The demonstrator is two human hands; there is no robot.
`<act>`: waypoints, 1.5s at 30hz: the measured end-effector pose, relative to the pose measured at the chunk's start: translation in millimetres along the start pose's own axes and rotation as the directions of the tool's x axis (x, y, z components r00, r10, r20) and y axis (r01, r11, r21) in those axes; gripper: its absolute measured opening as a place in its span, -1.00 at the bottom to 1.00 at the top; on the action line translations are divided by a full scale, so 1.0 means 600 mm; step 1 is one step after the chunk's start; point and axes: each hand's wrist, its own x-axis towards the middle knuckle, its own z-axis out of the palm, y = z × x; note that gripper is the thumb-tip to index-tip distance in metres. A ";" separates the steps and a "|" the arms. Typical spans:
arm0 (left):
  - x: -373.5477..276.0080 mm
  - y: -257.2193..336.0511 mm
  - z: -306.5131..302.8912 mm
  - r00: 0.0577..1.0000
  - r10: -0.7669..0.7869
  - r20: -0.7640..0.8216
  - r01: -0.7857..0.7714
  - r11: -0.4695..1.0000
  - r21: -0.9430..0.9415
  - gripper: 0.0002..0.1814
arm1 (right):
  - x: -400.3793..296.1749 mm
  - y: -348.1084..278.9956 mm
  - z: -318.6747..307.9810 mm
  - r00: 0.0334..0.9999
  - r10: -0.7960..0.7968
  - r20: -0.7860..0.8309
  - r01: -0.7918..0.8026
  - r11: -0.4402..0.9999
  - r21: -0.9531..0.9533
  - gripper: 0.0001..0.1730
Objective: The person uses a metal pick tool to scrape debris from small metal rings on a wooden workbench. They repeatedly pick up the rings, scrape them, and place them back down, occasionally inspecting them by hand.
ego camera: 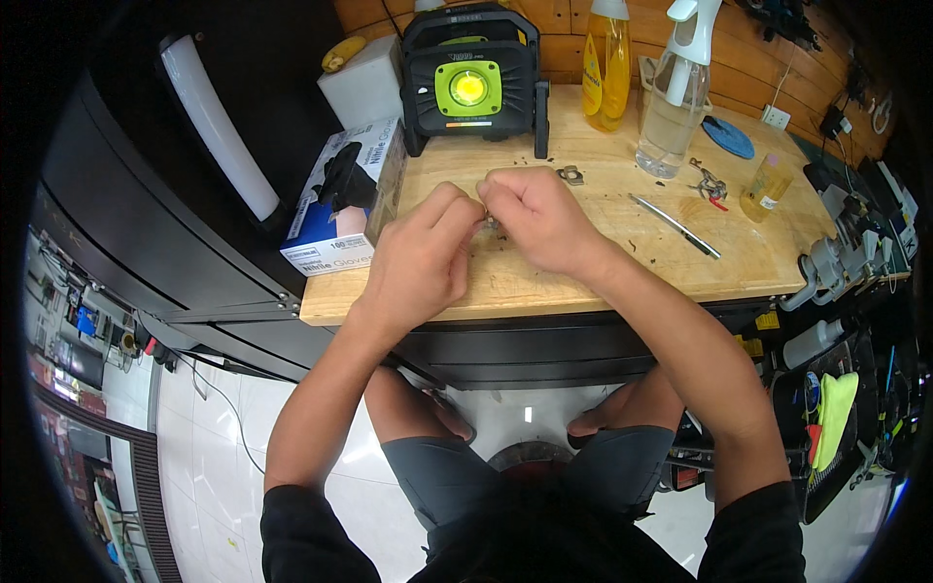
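Observation:
My left hand [426, 255] and my right hand [539, 218] meet over the front left of a wooden worktop [510, 295]. The curled fingers of both are pinched close together. Between them shows a small metal part [490, 221], mostly hidden by the fingers; its kind cannot be told, nor which hand grips it. Dark crumbs lie on the wood around the hands. Just beyond my right hand is a small metal bracket-like piece [571, 175]. To the right lies a silver pen-like tool [676, 227], and past it a small metal assembly with a red part [708, 186].
A box of nitrile gloves [348, 197] stands left of my hands, a lit work lamp [470, 87] behind them. Back right are a yellow liquid bottle [606, 69], a spray bottle [672, 109], a blue disc [728, 138] and a small amber bottle [765, 189]. A metal vise-like device [824, 266] is at the right edge.

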 end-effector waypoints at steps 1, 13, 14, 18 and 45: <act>0.001 0.001 -0.002 1.000 0.011 0.010 -0.012 1.000 0.020 -0.76 | -0.001 0.002 0.001 1.000 0.027 -0.007 -0.027 0.999 0.027 -0.59; 0.017 -0.020 -0.045 0.967 0.099 0.235 -0.109 0.994 0.026 -0.70 | 0.005 0.003 0.004 0.993 0.082 0.081 -0.092 0.988 0.126 -0.60; 0.015 -0.023 -0.044 0.968 0.079 0.240 -0.086 0.996 0.020 -0.70 | 0.003 0.008 0.004 0.993 0.089 0.076 -0.098 0.988 0.122 -0.62; 0.005 -0.036 -0.038 0.977 0.089 0.194 -0.095 0.995 0.022 -0.70 | 0.004 0.008 0.009 0.994 0.084 0.067 -0.092 0.988 0.124 -0.64; -0.006 -0.014 -0.002 0.891 -0.439 0.116 0.439 0.767 -0.468 -0.95 | 0.003 -0.009 0.000 0.999 -0.032 -0.015 0.031 0.998 -0.056 -0.58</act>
